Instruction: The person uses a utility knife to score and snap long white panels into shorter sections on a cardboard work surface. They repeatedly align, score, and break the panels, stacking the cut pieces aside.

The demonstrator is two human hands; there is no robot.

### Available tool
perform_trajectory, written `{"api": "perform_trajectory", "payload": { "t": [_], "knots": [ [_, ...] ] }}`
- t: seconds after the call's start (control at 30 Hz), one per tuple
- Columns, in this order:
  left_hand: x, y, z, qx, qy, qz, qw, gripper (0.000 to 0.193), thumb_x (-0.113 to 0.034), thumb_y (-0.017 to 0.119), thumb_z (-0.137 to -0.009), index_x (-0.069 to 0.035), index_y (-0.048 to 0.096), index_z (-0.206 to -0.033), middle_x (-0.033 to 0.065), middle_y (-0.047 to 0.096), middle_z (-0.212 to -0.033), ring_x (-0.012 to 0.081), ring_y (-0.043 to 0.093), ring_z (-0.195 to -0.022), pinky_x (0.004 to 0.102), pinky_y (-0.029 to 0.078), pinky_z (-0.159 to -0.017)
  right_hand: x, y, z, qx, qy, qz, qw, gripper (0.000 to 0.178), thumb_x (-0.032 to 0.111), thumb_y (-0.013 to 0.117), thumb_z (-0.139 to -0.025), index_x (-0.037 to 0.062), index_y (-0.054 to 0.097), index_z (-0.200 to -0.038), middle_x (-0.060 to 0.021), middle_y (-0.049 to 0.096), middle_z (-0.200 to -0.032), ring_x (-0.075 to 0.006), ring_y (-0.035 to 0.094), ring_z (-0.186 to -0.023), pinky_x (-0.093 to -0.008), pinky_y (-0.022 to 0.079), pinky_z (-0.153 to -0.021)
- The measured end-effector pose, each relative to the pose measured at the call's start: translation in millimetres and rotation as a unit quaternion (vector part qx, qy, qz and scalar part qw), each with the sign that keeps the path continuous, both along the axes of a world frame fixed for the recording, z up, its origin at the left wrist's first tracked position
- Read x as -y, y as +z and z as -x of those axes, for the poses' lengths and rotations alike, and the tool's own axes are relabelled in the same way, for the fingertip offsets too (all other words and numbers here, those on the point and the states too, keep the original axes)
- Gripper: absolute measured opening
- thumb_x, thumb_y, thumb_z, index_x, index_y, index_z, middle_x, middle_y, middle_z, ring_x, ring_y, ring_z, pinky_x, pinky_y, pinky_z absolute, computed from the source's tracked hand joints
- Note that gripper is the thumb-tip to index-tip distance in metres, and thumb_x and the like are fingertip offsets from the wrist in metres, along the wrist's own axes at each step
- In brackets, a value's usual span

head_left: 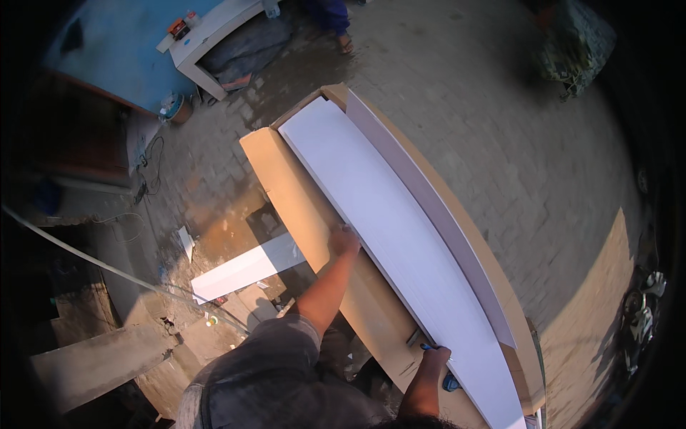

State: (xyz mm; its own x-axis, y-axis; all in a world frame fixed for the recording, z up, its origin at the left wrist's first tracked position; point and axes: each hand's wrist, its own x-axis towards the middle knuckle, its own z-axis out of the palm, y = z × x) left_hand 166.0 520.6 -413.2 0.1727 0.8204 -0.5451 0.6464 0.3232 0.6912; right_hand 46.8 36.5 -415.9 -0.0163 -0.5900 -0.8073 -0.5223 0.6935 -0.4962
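A long white panel (400, 214) lies in an opened brown cardboard box (286, 182) in front of me. A second, narrower white board (436, 225) stands tilted along its right side. My left hand (344, 242) is closed at the panel's left edge, its fingertips partly hidden. Nearer to me, my right hand (436, 354) is closed around a slim blue tool (426, 347) over the same edge; its exact kind is too small to tell. Beside that wrist sits a small blue and dark object (450, 382).
A shorter white board (246, 270) lies on the ground at left. A white bench (207, 46) and a bucket (176, 109) stand far left, near a person's foot (346, 44). A pale hose (107, 264) crosses at left. A bulky sack (579, 46) is far right, a motorcycle (643, 307) at right.
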Motion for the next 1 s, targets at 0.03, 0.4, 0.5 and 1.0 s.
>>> {"api": "perform_trajectory", "payload": {
  "t": [0.03, 0.4, 0.5, 1.0],
  "knots": [
    [5, -2, -2, -0.063, -0.074, -0.062, 0.993, 0.034, -0.027, 0.069, -0.102, 0.000, 0.064, -0.121, 0.0231, 0.075, -0.115, 0.0401, 0.076, -0.099, 0.0505, 0.065, -0.080, 7, 2, 0, -0.005, 0.001, 0.005, 1.000, 0.007, 0.002, 0.048, -0.086, 0.0056, 0.054, -0.086, -0.0089, 0.054, -0.087, -0.0221, 0.051, -0.068, -0.0363, 0.044, -0.060],
    [-17, -39, -10, -0.085, 0.027, 0.127, 0.988, 0.012, -0.015, 0.071, -0.095, -0.007, 0.064, -0.090, 0.0123, 0.069, -0.076, 0.0242, 0.068, -0.064, 0.0389, 0.051, -0.054, 44, -12, 10, -0.010, 0.002, 0.008, 1.000, 0.007, 0.001, 0.047, -0.083, 0.0044, 0.053, -0.081, -0.0105, 0.053, -0.087, -0.0221, 0.049, -0.066, -0.0387, 0.043, -0.059],
    [-7, -32, -22, 0.043, 0.041, 0.231, 0.971, 0.012, -0.013, 0.071, -0.095, -0.011, 0.059, -0.091, 0.0061, 0.062, -0.070, 0.0153, 0.059, -0.051, 0.0300, 0.041, -0.042, 44, -8, 17, -0.003, -0.010, 0.026, 1.000, 0.006, 0.001, 0.048, -0.083, 0.0038, 0.054, -0.081, -0.0106, 0.054, -0.085, -0.0220, 0.049, -0.063, -0.0377, 0.042, -0.056],
    [-13, -33, -25, -0.075, 0.004, -0.051, 0.996, 0.041, -0.028, 0.072, -0.100, 0.005, 0.065, -0.122, 0.0233, 0.074, -0.109, 0.0358, 0.075, -0.090, 0.0446, 0.061, -0.075, -25, 22, -5, -0.095, 0.098, 0.054, 0.989, 0.006, 0.004, 0.053, -0.087, -0.0001, 0.057, -0.085, -0.0120, 0.056, -0.075, -0.0236, 0.052, -0.058, -0.0383, 0.041, -0.051]
  ]
}}
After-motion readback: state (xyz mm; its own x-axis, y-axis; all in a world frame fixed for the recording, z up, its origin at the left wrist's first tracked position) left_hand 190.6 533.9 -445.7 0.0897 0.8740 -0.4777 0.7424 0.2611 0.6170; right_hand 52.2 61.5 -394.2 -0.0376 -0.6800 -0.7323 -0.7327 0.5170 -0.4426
